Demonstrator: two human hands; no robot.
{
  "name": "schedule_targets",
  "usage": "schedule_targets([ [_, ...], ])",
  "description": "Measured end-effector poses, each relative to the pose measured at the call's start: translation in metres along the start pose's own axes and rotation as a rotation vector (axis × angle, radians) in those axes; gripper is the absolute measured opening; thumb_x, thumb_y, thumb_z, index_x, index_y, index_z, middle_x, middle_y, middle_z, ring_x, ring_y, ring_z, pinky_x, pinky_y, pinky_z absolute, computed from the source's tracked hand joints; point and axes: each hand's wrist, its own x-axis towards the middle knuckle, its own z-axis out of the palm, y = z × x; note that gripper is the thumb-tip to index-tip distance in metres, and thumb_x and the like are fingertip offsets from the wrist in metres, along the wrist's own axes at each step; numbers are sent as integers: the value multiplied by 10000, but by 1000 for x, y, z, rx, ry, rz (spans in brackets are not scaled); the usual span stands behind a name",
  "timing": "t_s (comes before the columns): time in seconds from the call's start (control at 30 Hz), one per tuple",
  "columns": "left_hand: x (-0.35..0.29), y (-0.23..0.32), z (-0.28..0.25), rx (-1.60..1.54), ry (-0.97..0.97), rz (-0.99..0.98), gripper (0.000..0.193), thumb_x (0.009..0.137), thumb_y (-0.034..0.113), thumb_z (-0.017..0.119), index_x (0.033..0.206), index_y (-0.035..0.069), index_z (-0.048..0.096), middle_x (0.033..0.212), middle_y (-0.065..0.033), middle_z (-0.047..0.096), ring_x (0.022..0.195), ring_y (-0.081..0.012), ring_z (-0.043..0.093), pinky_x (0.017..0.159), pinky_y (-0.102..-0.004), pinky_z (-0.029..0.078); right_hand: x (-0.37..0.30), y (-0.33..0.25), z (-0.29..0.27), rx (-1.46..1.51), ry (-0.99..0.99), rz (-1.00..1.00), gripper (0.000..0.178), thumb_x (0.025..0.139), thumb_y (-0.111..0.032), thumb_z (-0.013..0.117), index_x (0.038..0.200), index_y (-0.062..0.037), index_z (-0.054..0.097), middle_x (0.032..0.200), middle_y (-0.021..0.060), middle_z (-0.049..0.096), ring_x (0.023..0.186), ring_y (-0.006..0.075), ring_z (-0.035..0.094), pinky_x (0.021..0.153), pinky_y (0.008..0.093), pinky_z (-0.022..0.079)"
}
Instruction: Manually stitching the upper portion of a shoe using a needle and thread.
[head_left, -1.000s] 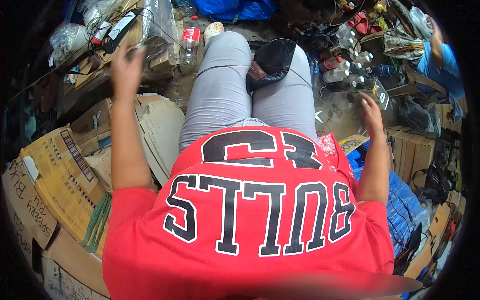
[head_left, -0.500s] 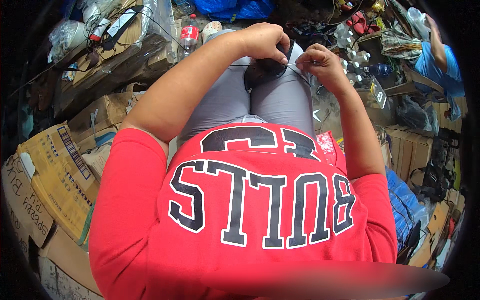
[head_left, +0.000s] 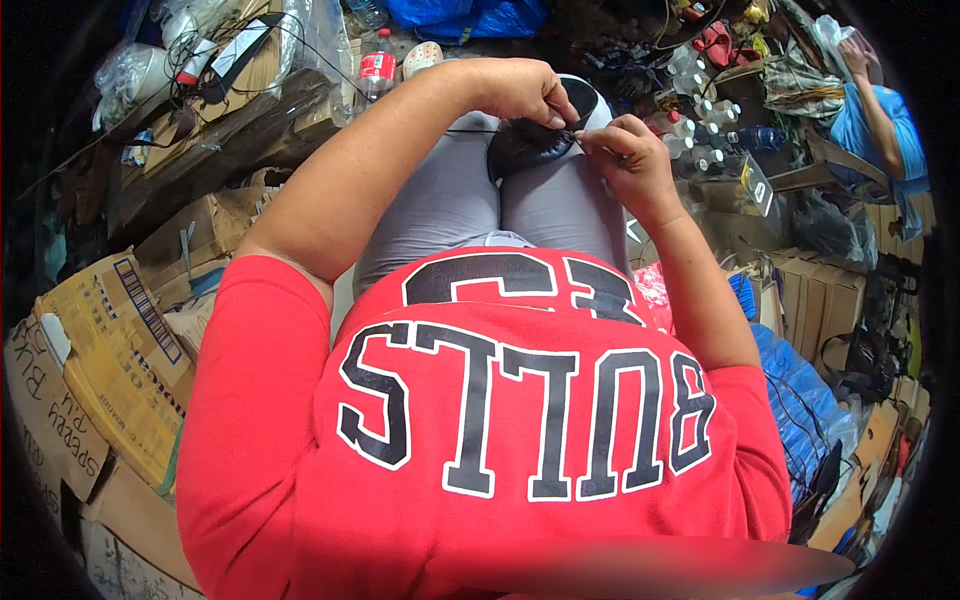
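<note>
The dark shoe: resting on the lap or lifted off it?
Resting on the lap: the dark shoe lies across the grey-clad knees, left hand on top, right hand beside it.

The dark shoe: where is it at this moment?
In the head view, the dark shoe lies on the person's lap, upper centre, between the left hand and right hand.

1. The person wears a bright red short-sleeved shirt (head_left: pixel 500 450).
2. Large black block letters with white outlines run across the shirt's chest, with a second row of the same lettering above.
3. The sleeves (head_left: pixel 250 400) end above the elbows, leaving both forearms bare.
4. Light grey trousers (head_left: pixel 450 200) of a smooth, close-fitting fabric cover both thighs.
5. No watch, ring or glove shows on either hand.
</note>
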Motion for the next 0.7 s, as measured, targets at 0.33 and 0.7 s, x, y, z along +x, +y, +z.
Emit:
schedule_targets([
  [0.33, 13, 6, -2, 265, 169, 19, 371, 656, 59, 733, 1020, 83, 664, 983, -113, 600, 934, -281, 585, 830, -337, 457, 38, -32, 0, -819, -360, -227, 157, 738, -26, 565, 825, -76, 684, 841, 124, 599, 816, 285, 603, 733, 366, 450],
  [0.7, -95, -24, 17, 246, 391, -184, 270, 739, 173, 683, 980, 61, 640, 807, -138, 641, 727, -233, 607, 686, -338, 474, 7, 12, -15, 66, -256, 121, 230, 823, -230, 631, 921, -21, 641, 908, 37, 533, 873, 162, 506, 799, 295, 407],
])
